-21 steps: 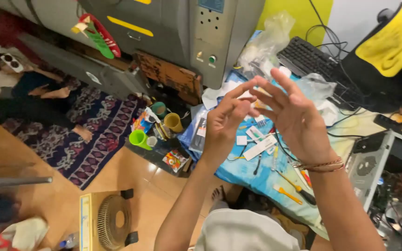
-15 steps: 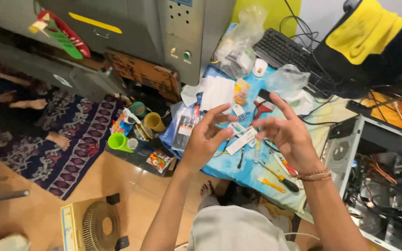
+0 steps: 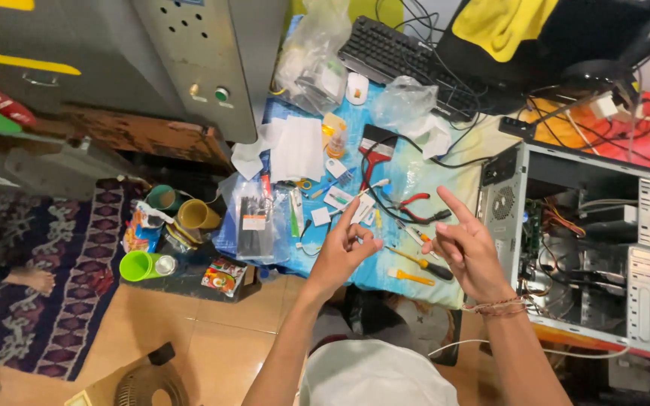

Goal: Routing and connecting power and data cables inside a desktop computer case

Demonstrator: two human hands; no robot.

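Fingers first: the left hand [image 3: 344,252] has its index finger raised and the others curled in loosely, thumb tucked close, with no clear grip on anything; whether something tiny sits between the fingertips cannot be told. The right hand [image 3: 464,252] is spread open, index finger pointing up and away, thumb out, palm empty, a thread bracelet [image 3: 495,307] at the wrist.

Both hands hover apart above the near edge of a blue cloth [image 3: 415,177]. Just beyond the right hand lie a black-and-yellow screwdriver [image 3: 424,264] and red-handled pliers [image 3: 418,207]. Just beyond the left hand sit small white packets [image 3: 338,198] and a clear bag of black cable ties [image 3: 253,222].

To the right stands an open computer case [image 3: 588,248], wires showing. Farther back, a black keyboard [image 3: 400,56]. On the left, a green cup [image 3: 138,265] and a yellow cup [image 3: 195,216].
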